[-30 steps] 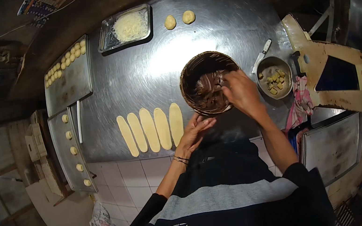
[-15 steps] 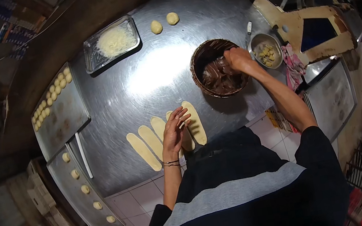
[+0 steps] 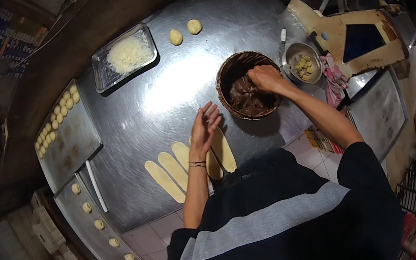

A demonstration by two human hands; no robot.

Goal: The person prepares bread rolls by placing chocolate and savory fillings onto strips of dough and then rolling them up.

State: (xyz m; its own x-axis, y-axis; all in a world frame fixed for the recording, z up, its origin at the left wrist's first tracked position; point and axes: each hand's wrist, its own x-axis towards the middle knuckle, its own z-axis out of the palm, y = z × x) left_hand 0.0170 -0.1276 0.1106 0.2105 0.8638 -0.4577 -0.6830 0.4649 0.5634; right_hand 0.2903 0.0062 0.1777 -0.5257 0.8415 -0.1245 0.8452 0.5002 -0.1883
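Observation:
My right hand (image 3: pixel 266 78) is closed inside a round, brown-smeared tub (image 3: pixel 221 91), just over thick chocolate-brown paste (image 3: pixel 247 101). Whatever its fingers grip is hidden. Fingers apart and holding nothing, my left hand (image 3: pixel 204 128) hovers over the table to the lower left of the tub. Below it lie several long, flat dough strips (image 3: pixel 164 181), side by side near the table's front edge. My left wrist and forearm hide part of the middle strips.
Two dough balls (image 3: pixel 194 26) and a tray of pale shreds (image 3: pixel 145 33) sit toward the back. A metal bowl of yellowish pieces (image 3: pixel 290 56), a knife (image 3: pixel 283 36) and a pink cloth (image 3: pixel 334 80) are right of the tub. Trays with dough pieces (image 3: pixel 74 137) line the left.
My left hand has moved up and away from the strips, toward the tub. Inside the tub, my right hand has shifted slightly left and down.

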